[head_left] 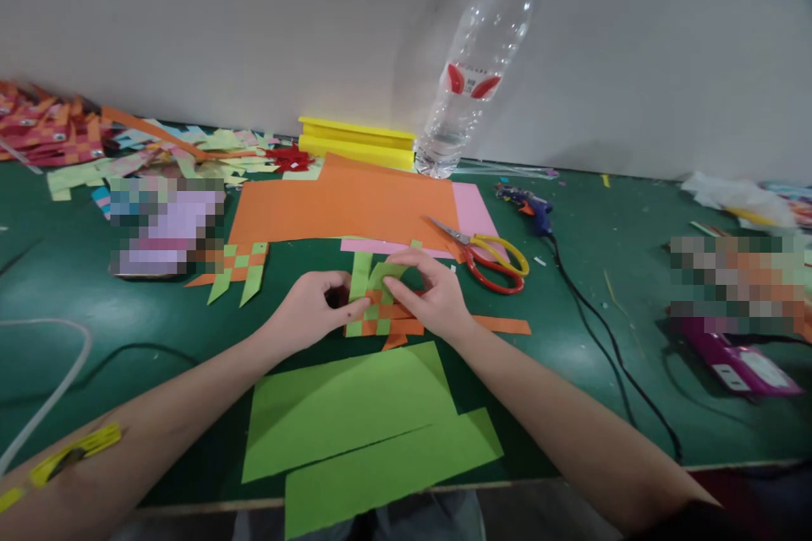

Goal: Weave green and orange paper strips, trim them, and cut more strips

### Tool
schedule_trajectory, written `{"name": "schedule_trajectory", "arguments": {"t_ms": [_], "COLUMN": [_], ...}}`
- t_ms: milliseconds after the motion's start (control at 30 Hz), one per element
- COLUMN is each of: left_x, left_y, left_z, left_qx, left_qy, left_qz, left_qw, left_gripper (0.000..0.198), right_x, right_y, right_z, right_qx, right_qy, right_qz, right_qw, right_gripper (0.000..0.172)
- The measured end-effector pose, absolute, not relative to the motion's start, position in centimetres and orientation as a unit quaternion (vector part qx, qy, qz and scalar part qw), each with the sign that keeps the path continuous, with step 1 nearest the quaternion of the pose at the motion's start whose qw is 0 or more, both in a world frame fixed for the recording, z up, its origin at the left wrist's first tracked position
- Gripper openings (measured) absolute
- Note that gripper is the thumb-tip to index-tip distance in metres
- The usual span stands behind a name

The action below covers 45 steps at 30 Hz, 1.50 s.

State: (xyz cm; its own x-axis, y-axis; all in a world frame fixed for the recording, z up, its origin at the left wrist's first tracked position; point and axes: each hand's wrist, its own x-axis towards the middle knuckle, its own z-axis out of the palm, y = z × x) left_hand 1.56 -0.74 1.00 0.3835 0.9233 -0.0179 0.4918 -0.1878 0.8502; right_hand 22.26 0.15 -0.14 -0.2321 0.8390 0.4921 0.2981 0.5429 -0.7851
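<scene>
Here our right hand [439, 296] arches, pinching a green strip [379, 273]; our left hand [314, 304] lays its thumb on the weave [374, 318], other fingertips hidden, grip we can't tell.

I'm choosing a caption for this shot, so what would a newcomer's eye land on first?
Probably the left hand and right hand at the centre, on a small green-and-orange paper weave. Next, likely the wide orange sheet just beyond them and the bright green paper on the near side. The tall clear bottle at the back, before the pale wall, also stands out.
</scene>
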Motion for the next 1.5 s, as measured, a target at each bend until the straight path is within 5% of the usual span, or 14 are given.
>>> {"name": "schedule_trajectory", "arguments": {"t_ms": [367,833,1500], "left_x": [1.8,1.1,1.0], "left_y": [-0.6,-0.8,-0.7], "left_z": [0.7,0.6,0.4], "left_qx": [0.698,0.719,0.752], "left_qy": [0.504,0.504,0.507], "left_qz": [0.263,0.282,0.238], "left_qw": [0.435,0.386,0.347], "left_gripper": [0.033,0.026,0.039], "right_x": [21.6,21.8,22.3], "right_y": [0.1,-0.3,-0.8], "right_z": [0.5,-0.1,1.3], "right_qx": [-0.34,-0.302,-0.369], "right_qy": [-0.747,-0.815,-0.762], "right_qz": [0.264,0.14,0.197], "right_qw": [0.508,0.475,0.494], "right_gripper": [0.009,0.024,0.031]}}
